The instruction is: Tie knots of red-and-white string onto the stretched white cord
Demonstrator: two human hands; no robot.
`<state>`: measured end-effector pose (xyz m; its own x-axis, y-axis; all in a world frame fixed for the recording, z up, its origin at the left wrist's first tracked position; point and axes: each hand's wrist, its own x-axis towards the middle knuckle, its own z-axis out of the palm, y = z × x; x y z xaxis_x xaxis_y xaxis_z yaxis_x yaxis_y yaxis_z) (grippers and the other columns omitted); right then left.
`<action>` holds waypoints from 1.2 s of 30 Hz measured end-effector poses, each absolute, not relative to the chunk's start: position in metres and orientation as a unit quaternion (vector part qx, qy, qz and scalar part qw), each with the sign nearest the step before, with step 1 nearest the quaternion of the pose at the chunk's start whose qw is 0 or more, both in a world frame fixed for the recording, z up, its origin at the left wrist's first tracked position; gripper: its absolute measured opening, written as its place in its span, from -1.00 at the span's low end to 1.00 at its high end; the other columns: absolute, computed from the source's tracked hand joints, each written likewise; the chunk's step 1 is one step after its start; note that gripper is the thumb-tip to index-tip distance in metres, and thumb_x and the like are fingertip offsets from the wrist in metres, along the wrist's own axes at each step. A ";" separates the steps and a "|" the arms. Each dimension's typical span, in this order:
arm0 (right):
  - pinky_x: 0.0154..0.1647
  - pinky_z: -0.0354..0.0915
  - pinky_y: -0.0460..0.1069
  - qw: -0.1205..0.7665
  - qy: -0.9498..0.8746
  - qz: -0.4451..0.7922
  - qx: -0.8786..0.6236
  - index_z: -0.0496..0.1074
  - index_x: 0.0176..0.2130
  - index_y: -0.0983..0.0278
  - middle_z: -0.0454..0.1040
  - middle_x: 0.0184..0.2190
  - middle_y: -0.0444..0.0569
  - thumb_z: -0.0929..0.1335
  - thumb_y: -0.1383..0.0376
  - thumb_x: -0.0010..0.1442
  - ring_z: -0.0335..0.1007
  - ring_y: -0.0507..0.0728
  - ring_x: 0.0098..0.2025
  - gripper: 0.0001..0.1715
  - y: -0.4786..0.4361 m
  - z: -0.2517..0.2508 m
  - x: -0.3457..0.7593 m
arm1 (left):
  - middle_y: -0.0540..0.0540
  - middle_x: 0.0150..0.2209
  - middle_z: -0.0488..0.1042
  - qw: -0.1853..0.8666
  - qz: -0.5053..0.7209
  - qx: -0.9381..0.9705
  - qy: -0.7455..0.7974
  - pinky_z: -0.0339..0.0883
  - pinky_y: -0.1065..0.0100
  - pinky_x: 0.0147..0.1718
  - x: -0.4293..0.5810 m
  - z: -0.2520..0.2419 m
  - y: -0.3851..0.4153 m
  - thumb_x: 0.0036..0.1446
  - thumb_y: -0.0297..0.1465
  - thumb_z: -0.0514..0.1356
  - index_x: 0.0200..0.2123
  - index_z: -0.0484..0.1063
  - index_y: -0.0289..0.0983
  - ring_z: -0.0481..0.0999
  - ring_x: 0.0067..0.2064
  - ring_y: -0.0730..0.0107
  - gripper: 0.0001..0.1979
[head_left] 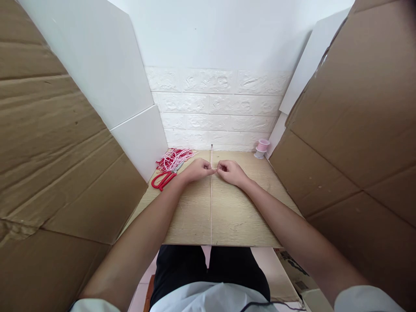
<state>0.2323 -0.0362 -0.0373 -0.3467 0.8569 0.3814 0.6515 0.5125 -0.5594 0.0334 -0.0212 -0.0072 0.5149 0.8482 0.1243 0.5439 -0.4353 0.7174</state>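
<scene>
A thin pale pink cord (211,208) runs straight down the middle of the wooden table (191,221), from a small dark fastening near the wall to the front edge. Its far part looks thicker and braided. My left hand (199,169) is just left of the cord, thumb and fingers pinched on a fine thread. On the right side, my right hand (231,172) is closed the same way, its fingertips almost touching the left ones. A short bit of light thread shows between them at the cord.
Red-handled scissors (164,179) lie at the left beside a heap of red and pink cords (175,159). Stacked spools (262,146) stand at the back right. Cardboard walls (65,143) flank both sides; a white brick-patterned wall (217,104) is behind.
</scene>
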 end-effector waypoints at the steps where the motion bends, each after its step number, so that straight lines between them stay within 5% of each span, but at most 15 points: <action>1: -0.40 0.07 -0.07 0.329 -0.803 0.152 -0.473 0.31 -0.48 0.26 0.40 -0.51 -0.14 0.30 0.32 0.10 0.22 0.04 -0.44 -0.87 -0.036 -0.037 0.232 | 0.05 -0.63 0.26 0.313 0.239 0.814 0.427 0.01 0.39 -0.52 0.034 -0.007 -0.021 -0.04 -0.12 0.23 -0.62 0.38 -0.30 0.19 -0.51 0.48 -0.64; 22: -0.31 0.17 -0.05 0.358 -0.775 0.124 -0.506 0.55 -0.36 0.27 0.52 -0.40 -0.04 0.31 0.35 0.10 0.32 0.08 -0.37 -0.81 -0.034 -0.038 0.232 | 0.02 -0.62 0.30 0.243 0.199 0.845 0.432 0.01 0.34 -0.49 0.040 -0.011 -0.025 -0.05 -0.23 0.20 -0.60 0.36 -0.25 0.24 -0.52 0.42 -0.76; 36: -0.39 0.10 -0.09 0.335 -0.772 0.158 -0.517 0.48 -0.43 0.28 0.49 -0.49 -0.12 0.30 0.29 0.13 0.31 0.02 -0.44 -0.82 -0.034 -0.041 0.231 | 0.02 -0.61 0.30 0.194 0.166 0.857 0.447 -0.01 0.36 -0.50 0.042 -0.011 -0.026 0.06 -0.17 0.13 -0.57 0.35 -0.27 0.24 -0.51 0.43 -0.69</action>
